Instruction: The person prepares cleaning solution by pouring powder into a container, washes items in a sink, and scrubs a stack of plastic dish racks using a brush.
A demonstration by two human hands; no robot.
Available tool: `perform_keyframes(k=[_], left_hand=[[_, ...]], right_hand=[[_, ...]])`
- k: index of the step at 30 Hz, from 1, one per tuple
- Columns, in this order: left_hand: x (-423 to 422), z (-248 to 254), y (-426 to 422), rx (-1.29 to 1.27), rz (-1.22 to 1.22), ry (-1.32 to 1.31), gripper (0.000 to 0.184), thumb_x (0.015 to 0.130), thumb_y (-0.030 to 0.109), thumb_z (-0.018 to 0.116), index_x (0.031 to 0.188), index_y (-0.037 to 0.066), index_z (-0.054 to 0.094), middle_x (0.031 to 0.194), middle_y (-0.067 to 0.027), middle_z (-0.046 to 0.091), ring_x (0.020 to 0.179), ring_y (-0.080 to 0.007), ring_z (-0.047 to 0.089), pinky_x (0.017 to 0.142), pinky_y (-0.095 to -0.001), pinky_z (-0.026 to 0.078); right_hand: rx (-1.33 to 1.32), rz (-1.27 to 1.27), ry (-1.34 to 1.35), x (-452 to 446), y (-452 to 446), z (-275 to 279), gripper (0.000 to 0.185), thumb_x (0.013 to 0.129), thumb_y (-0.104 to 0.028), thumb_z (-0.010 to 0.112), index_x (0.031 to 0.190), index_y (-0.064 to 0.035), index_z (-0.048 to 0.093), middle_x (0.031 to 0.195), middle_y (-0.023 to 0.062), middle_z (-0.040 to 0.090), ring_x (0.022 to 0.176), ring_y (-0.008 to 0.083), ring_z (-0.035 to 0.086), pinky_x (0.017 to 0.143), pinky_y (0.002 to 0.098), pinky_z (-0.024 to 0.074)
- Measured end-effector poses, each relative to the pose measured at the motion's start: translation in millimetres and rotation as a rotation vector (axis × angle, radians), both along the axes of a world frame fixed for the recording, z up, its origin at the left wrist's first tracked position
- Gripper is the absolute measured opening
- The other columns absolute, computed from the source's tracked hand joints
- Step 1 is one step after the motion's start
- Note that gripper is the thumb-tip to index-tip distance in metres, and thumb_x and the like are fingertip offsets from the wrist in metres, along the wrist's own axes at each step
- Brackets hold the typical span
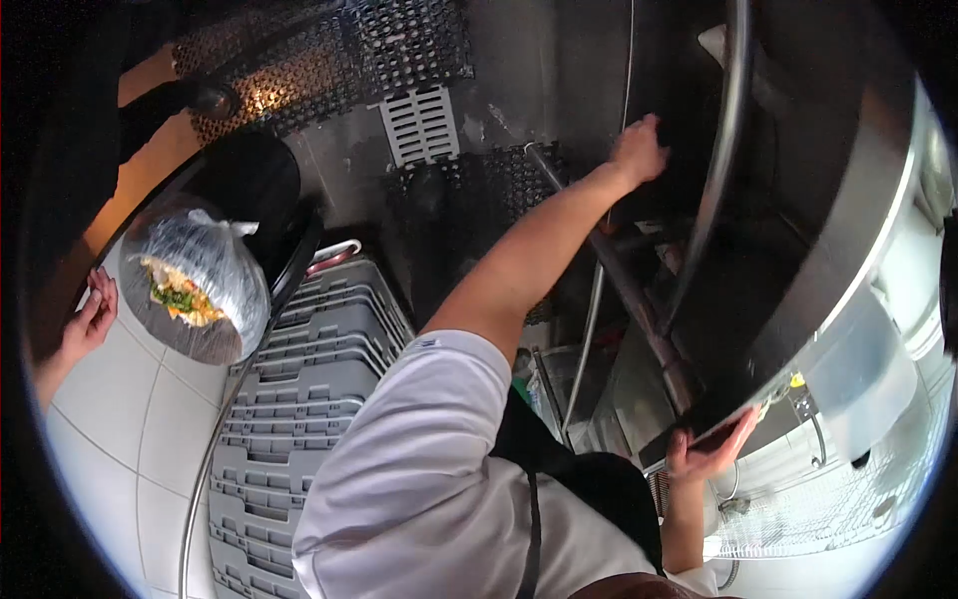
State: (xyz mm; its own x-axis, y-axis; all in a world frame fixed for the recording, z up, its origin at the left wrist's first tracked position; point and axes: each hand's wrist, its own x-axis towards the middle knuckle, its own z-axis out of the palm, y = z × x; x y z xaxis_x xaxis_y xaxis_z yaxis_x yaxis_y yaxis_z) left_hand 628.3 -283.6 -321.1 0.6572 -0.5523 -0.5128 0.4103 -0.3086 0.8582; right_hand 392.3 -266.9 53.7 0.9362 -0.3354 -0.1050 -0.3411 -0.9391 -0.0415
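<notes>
My left arm reaches up the view, and my left hand (639, 152), fingers curled, is beside the dark space under a steel worktable (891, 215). Anything inside those fingers is hidden. Close to it run metal pipes (720, 160) of the table's frame. Lower right, my right hand (711, 451) has its thumb and straightened fingers on either side of the worktable's near edge. My white sleeve (419, 399) and black apron (584, 484) fill the lower middle.
Grey stacked crates (289, 419) stand at left. Beyond them is a bin with a clear bag (235, 285) of food scraps, near another person's hand (92, 314). Black perforated mats (414, 35) and a floor drain (419, 125) lie at top. A wire rack (808, 509) is at right.
</notes>
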Motion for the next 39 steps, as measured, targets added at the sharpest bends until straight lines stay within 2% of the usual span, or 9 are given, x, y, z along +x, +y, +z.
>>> perform_keyframes(k=[6, 11, 18, 23, 27, 30, 34, 35, 39], left_hand=[[82, -17, -103, -0.032, 0.095, -0.61, 0.044, 0.08, 0.017, 0.067, 0.118, 0.0, 0.053, 0.124, -0.0242, 0.049, 0.124, -0.0407, 0.042, 0.101, -0.0463, 0.04], [102, -39, -236, 0.783, 0.22, -1.596, 0.052, 0.087, 0.023, 0.053, 0.137, 0.012, 0.045, 0.144, -0.0176, 0.037, 0.135, -0.0386, 0.032, 0.107, -0.0585, 0.03], [113, -9, -220, 0.048, -0.511, -0.984, 0.051, 0.085, 0.043, 0.053, 0.12, 0.008, 0.06, 0.134, -0.015, 0.048, 0.126, -0.0333, 0.043, 0.111, -0.0608, 0.017], [101, -64, -210, -0.182, 0.023, -0.335, 0.038, 0.09, 0.038, 0.053, 0.108, 0.005, 0.06, 0.105, -0.0096, 0.056, 0.102, -0.0214, 0.05, 0.095, -0.0443, 0.029], [94, 56, -35, -0.631, 0.559, 0.258, 0.026, 0.094, 0.029, 0.051, 0.089, 0.006, 0.061, 0.077, -0.0022, 0.057, 0.073, -0.0123, 0.052, 0.065, -0.032, 0.043], [70, 68, 24, -0.199, 0.551, -0.37, 0.02, 0.097, 0.017, 0.045, 0.089, 0.001, 0.054, 0.077, -0.016, 0.059, 0.073, -0.0281, 0.059, 0.066, -0.039, 0.045], [22, 96, 133, 0.171, 0.458, -0.436, 0.022, 0.098, 0.02, 0.047, 0.09, 0.001, 0.053, 0.075, -0.013, 0.055, 0.071, -0.0205, 0.054, 0.067, -0.0352, 0.044], [7, 103, 160, 0.19, 0.455, -0.395, 0.025, 0.098, 0.026, 0.046, 0.094, 0.003, 0.055, 0.084, -0.0218, 0.06, 0.084, -0.0446, 0.058, 0.071, -0.0453, 0.045], [-44, 156, 243, 0.334, 0.501, -0.512, 0.027, 0.098, 0.026, 0.045, 0.089, 0.002, 0.054, 0.085, -0.024, 0.059, 0.085, -0.0446, 0.057, 0.07, -0.046, 0.044]], right_hand=[[0.025, -0.061, 0.103, -31, -4, 13, 0.106, 0.073, -0.052, 0.07, 0.143, 0.0115, 0.023, 0.144, 0.0332, 0.029, 0.136, 0.0445, 0.029, 0.112, 0.0486, 0.0223], [-0.119, -0.433, 0.138, -90, -14, 14, 0.094, 0.071, -0.052, 0.071, 0.141, -0.0003, 0.037, 0.135, 0.0199, 0.048, 0.127, 0.0356, 0.045, 0.105, 0.0499, 0.0333], [0.293, -0.486, 0.176, -86, -1, 12, 0.096, 0.075, -0.053, 0.066, 0.145, -0.0009, 0.026, 0.142, 0.0253, 0.038, 0.129, 0.0434, 0.039, 0.107, 0.0562, 0.0278], [0.066, 0.004, 0.022, -29, -5, 2, 0.1, 0.076, -0.052, 0.069, 0.14, 0.013, 0.029, 0.141, 0.0329, 0.035, 0.133, 0.0464, 0.033, 0.11, 0.0546, 0.0225], [0.11, 0.025, -0.061, 27, 2, -1, 0.085, 0.081, -0.047, 0.063, 0.14, 0.0073, 0.035, 0.141, 0.0321, 0.037, 0.133, 0.0473, 0.034, 0.109, 0.0572, 0.0238], [0.105, 0.05, -0.103, 46, 3, 5, 0.08, 0.08, -0.045, 0.063, 0.139, 0.0045, 0.039, 0.141, 0.03, 0.039, 0.132, 0.0474, 0.035, 0.109, 0.0568, 0.0247], [0.16, -0.006, -0.202, 44, 4, 9, 0.077, 0.069, -0.034, 0.069, 0.135, -0.0018, 0.046, 0.138, 0.0255, 0.044, 0.132, 0.0457, 0.035, 0.109, 0.0615, 0.0188], [0.17, -0.022, -0.216, 44, 7, 11, 0.077, 0.066, -0.032, 0.07, 0.134, -0.0018, 0.048, 0.139, 0.0244, 0.043, 0.134, 0.0449, 0.033, 0.11, 0.0612, 0.0176], [0.222, -0.054, -0.277, 37, 11, 17, 0.081, 0.062, -0.019, 0.074, 0.137, -0.0073, 0.045, 0.141, 0.0212, 0.037, 0.136, 0.0439, 0.026, 0.111, 0.0619, 0.0144]])
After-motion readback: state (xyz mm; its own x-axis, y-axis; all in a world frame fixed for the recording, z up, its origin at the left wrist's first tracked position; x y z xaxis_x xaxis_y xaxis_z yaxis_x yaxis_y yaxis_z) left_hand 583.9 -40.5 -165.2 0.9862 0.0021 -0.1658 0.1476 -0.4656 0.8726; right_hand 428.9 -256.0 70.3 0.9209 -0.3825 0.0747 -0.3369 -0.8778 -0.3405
